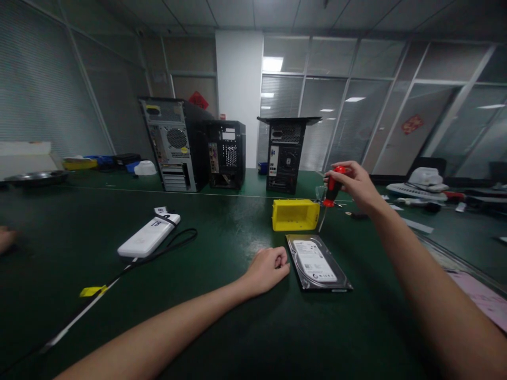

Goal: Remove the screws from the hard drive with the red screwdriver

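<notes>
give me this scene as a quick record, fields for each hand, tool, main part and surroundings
left hand: curled beside the hard drive; contact unclear
right hand: gripping the screwdriver by its handle
tool: red and black screwdriver, blade pointing down beside the yellow bin
main part: hard drive, flat, label up
behind it: yellow bin
left side: white device; another person's blurred hand at the edge
back: three computer cases
surface: green table

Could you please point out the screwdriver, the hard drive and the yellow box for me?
Screwdriver [333,189]: head view, on its red-and-black handle.
Hard drive [317,262]: head view, on the white label on its top.
Yellow box [295,217]: head view, on its bare inner surface.
</notes>
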`<state>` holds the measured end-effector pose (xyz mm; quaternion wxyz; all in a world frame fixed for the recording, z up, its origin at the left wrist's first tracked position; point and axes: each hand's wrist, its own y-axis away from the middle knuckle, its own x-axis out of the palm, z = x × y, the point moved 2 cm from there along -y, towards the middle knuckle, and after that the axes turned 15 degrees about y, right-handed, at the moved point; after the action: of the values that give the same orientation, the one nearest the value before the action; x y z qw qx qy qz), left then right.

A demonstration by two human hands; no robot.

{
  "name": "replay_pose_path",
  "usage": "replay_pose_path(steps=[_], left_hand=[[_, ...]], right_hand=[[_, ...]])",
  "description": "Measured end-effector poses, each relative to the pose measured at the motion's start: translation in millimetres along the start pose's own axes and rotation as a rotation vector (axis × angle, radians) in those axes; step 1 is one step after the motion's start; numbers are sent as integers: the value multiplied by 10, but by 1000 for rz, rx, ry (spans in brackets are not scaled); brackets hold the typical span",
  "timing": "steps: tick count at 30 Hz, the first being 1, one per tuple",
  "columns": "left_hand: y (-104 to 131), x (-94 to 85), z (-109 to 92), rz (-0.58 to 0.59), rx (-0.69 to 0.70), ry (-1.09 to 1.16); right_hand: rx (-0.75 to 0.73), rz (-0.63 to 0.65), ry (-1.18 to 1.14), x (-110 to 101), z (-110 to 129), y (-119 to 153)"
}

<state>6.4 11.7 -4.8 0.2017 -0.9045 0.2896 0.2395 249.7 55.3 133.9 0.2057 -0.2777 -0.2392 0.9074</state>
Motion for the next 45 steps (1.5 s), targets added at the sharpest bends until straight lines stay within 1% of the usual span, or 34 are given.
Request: replay_pose_path(steps=[4,8,12,17,21,26,33,39,45], left_hand=[[-14,4,22,0,11,3],[-12,8,28,1,5,7],[-13,7,22,6,-7,0],[-17,-1,4,9,-8,-1],[-7,-9,-10,17,-18,-4],[-11,-11,1,17,-2,-8],[-6,-1,11,6,-1,-10],[-10,9,28,5,10,-14],[-13,2,10,10,0,-8]], right_hand=[[64,22,16,-23,-17,-38],[22,81,-39,15,-93,-71],[-10,85,-38,33,-122,-83],[75,101,-110,23,-82,-63],[7,110,-72,28,-52,-31],[-70,80,-43,57,-71,-32],[-147,63,-10,158,-11,-3],[-22,69,-127,162,-143,-79],[-18,34,-125,126,-157,-45]])
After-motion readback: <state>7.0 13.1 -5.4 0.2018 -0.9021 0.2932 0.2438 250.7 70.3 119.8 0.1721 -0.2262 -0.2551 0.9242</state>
